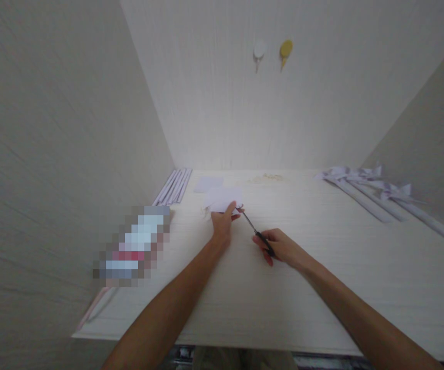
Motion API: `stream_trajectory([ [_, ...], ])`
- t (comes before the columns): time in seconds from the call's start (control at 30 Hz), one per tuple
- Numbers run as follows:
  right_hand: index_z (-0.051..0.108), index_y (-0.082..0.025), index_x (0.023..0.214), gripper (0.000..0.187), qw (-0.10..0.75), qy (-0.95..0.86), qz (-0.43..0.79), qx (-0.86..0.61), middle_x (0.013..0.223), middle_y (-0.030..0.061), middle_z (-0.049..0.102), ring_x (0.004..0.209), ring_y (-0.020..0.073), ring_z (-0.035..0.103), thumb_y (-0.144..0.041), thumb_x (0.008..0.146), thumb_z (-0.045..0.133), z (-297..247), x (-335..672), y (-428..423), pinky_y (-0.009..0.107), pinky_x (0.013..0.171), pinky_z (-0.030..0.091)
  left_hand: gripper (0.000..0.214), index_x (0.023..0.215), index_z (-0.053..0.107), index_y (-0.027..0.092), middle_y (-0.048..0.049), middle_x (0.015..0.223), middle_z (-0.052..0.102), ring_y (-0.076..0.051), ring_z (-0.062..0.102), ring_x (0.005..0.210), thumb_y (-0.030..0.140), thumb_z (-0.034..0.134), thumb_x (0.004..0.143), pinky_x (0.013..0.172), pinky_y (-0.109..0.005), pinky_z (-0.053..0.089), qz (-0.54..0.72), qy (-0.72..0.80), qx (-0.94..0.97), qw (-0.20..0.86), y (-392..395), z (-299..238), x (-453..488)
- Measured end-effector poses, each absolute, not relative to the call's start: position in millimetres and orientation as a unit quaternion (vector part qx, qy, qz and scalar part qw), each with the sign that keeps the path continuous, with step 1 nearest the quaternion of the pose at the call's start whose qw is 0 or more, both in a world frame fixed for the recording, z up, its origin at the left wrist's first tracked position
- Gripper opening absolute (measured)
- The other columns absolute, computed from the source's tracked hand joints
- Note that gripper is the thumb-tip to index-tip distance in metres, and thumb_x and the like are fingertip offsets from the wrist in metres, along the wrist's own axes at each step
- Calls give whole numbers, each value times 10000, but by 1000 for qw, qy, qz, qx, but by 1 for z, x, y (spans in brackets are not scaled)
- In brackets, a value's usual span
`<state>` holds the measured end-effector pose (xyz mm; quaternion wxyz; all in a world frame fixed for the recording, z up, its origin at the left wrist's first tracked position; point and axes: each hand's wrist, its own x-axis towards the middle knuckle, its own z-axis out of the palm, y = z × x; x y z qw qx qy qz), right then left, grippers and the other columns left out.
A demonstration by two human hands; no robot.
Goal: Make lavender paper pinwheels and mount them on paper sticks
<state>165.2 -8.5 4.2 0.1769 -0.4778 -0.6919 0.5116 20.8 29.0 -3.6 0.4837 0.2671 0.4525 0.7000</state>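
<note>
My left hand pinches the near edge of a pale square of paper that it holds just above the white table. My right hand is closed round the black handles of a pair of scissors. The blades point up and left, and their tip meets the paper's near right corner beside my left thumb. A second small pale sheet lies flat just behind the held one.
Rolled paper sticks lie bundled at the back left corner. Paper pinwheels on sticks lie at the back right. A blurred-out object sits at the left wall. Two hooks hang on the back wall. Walls close in on three sides.
</note>
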Motion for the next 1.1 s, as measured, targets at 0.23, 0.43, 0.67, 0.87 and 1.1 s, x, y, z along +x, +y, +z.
stream_trajectory([
  [0.23, 399, -179, 479, 458, 185, -690, 514, -475, 349, -25, 457, 337, 64, 363, -567, 718, 450, 0, 166, -8, 210, 391, 256, 176, 698, 607, 105, -38, 632, 646, -112, 598, 522, 237, 634, 586, 446, -182, 429, 697, 457, 264, 486, 30, -5, 21],
  [0.43, 401, -180, 504, 437, 181, -696, 517, -463, 361, -27, 468, 330, 56, 328, -556, 720, 458, 3, 167, -8, 204, 364, 220, 175, 699, 590, 106, -25, 620, 642, -98, 594, 521, 244, 627, 598, 451, -174, 420, 704, 443, 260, 490, 30, -4, 20],
  [0.67, 419, -176, 628, 388, 241, -652, 563, -447, 492, -12, 537, 337, 43, 304, -550, 676, 513, 12, 171, -16, 198, 336, 191, 176, 713, 577, 106, -15, 590, 631, -92, 583, 496, 226, 626, 593, 448, -173, 406, 714, 426, 235, 503, 28, 0, 18],
  [0.87, 490, -146, 693, 323, 344, -643, 473, -495, 635, 13, 513, 443, 53, 382, -467, 702, 512, 26, 190, 8, 201, 404, 279, 155, 650, 588, 109, -29, 611, 635, -88, 552, 463, 257, 610, 611, 437, -190, 404, 646, 396, 329, 563, 17, 1, 23],
  [1.1, 580, -138, 658, 201, 212, -735, 210, -609, 579, 28, 576, 522, 115, 488, -313, 714, 500, 44, 217, 98, 225, 487, 350, 172, 690, 621, 109, -45, 601, 646, -118, 577, 489, 257, 630, 604, 462, -208, 419, 522, 330, 438, 653, 4, 0, 31],
])
